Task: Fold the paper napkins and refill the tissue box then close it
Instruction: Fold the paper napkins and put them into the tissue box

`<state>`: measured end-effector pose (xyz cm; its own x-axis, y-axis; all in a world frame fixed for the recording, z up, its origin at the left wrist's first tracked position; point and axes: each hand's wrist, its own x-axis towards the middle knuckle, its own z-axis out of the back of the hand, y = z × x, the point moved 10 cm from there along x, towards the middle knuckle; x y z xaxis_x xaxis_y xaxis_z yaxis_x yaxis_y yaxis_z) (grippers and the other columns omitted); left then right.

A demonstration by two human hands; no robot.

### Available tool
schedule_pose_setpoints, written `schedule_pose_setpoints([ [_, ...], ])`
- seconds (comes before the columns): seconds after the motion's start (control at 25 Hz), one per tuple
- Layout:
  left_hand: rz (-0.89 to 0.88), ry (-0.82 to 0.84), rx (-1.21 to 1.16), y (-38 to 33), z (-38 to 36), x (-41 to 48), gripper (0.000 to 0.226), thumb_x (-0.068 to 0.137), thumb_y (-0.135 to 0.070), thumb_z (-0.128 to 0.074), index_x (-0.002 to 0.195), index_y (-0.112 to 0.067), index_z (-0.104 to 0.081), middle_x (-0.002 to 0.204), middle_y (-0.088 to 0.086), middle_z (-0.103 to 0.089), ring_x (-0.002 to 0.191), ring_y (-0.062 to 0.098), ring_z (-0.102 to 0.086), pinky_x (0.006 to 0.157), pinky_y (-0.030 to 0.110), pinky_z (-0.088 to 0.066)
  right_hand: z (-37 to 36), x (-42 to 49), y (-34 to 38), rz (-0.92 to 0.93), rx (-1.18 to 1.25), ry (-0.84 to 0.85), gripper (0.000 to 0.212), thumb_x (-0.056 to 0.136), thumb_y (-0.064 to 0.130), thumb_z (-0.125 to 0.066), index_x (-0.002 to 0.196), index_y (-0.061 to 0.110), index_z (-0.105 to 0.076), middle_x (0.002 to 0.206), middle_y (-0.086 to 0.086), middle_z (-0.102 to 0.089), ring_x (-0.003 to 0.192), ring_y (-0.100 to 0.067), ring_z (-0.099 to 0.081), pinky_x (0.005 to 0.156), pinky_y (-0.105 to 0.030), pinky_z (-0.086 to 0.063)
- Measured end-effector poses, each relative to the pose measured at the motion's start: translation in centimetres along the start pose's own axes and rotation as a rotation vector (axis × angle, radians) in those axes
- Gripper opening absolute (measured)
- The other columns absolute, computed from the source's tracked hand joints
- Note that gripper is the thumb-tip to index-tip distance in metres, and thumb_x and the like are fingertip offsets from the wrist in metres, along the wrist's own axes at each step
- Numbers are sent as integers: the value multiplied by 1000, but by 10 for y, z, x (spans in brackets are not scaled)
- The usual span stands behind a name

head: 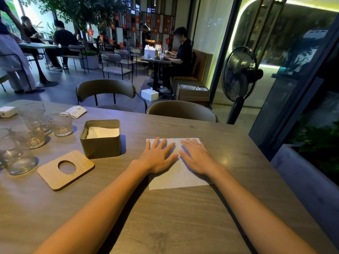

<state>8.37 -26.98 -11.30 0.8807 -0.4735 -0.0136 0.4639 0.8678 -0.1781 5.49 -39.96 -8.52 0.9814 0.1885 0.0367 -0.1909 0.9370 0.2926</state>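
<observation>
A white paper napkin (178, 177) lies spread flat on the grey wooden table (183, 217). My left hand (157, 156) and my right hand (197, 158) rest palm down on it side by side, fingers spread, holding nothing. To the left stands the olive tissue box (100, 143), open on top, with white folded napkins (102, 132) inside. Its wooden lid (77, 173), with a round hole, lies flat on the table in front of the box.
Several empty glasses (34, 129) crowd the table's left side. A small white packet (76, 111) and a white device (7, 111) lie at the far edge. Two chairs (106, 90) stand across the table. A standing fan (238, 77) is at the right.
</observation>
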Motion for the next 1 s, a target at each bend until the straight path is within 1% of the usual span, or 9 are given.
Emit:
schedule_pose_setpoints([
  [0.16, 13, 20, 61, 7, -4, 0, 73, 93, -74, -8, 157, -40, -5, 167, 1, 3, 152, 28, 7, 118, 55, 8, -22, 23, 2, 21, -48, 110, 58, 108, 51, -19, 162, 29, -17, 171, 1, -9, 157, -25, -2, 125, -49, -1],
  [0.28, 14, 44, 66, 27, 3, -9, 74, 93, -74, -10, 157, -39, -5, 166, 0, 3, 153, 25, 6, 121, 54, 5, -22, 22, -22, -33, -79, 89, 60, 108, 51, -15, 163, 26, -15, 171, -1, -7, 157, -23, -2, 125, -45, 1],
  [0.48, 2, 90, 23, 53, 6, -19, 88, 81, -83, -5, 157, -38, -4, 166, 3, 4, 153, 24, 6, 122, 51, 4, -8, -1, -64, -132, -67, 56, 63, 108, 50, -16, 163, 21, -11, 170, -5, -5, 157, -23, -2, 127, -43, -1],
  [0.52, 4, 81, -24, 54, 9, -18, 84, 86, -79, -9, 158, -36, -7, 167, 4, 1, 153, 26, 3, 122, 50, 1, -5, -3, -68, -144, -32, 41, 63, 108, 49, -20, 163, 20, -13, 170, -6, -8, 157, -23, -5, 127, -44, -5],
  [0.6, 41, -4, -176, 57, 21, -13, 69, 98, -65, -21, 157, -30, -15, 166, 8, -9, 151, 29, -9, 121, 48, -10, 4, -3, -73, -165, 72, -21, 61, 107, 45, -32, 161, 18, -22, 167, -7, -23, 154, -27, -21, 125, -45, -19],
  [0.68, 102, -86, -220, 64, 30, -2, 61, 102, -54, -30, 155, -26, -24, 162, 10, -20, 147, 32, -23, 118, 47, -22, 15, 5, -69, -183, 136, -80, 59, 105, 41, -42, 159, 19, -30, 162, -6, -35, 148, -28, -34, 120, -46, -30],
  [0.76, 137, -92, -123, 67, 32, 10, 55, 101, -55, -37, 147, -24, -40, 153, 9, -36, 136, 32, -39, 110, 45, -34, 20, 19, -62, -198, 135, -82, 57, 105, 37, -46, 158, 19, -32, 162, -7, -36, 147, -30, -35, 118, -46, -31],
  [0.84, 155, -84, -43, 68, 32, 19, 51, 97, -58, -44, 134, -24, -52, 140, 7, -47, 122, 29, -47, 102, 43, -42, 21, 34, -55, -211, 114, -72, 56, 104, 34, -49, 157, 20, -35, 161, -8, -37, 146, -31, -36, 117, -47, -33],
  [1.0, 160, -129, -69, 70, 38, 28, 50, 93, -56, -54, 131, -23, -54, 134, 9, -50, 120, 30, -47, 100, 44, -45, 16, 52, -50, -235, 82, -47, 49, 102, 31, -54, 149, 21, -46, 154, -7, -44, 140, -31, -42, 114, -49, -39],
])
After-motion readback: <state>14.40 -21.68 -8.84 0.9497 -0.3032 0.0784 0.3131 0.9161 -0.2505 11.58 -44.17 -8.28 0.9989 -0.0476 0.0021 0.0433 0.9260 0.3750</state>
